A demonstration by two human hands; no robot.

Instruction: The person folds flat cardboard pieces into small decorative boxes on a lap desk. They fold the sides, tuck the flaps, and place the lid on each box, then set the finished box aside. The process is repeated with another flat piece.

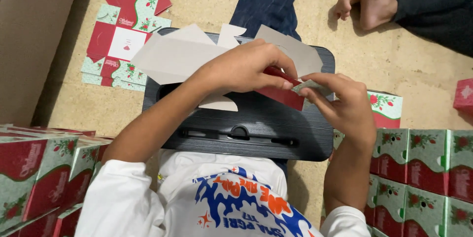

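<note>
Left hand (pixel 244 67) grip, right hand (pixel 345 104) grip — both clamped on carton blank (pixel 197 55).

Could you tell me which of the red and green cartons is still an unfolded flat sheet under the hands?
The grey-backed red card carton blank on the black lap tray, pinched by both hands.

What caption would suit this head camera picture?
Both hands, left hand and right hand, fold a flat carton blank over a black lap tray.
</note>
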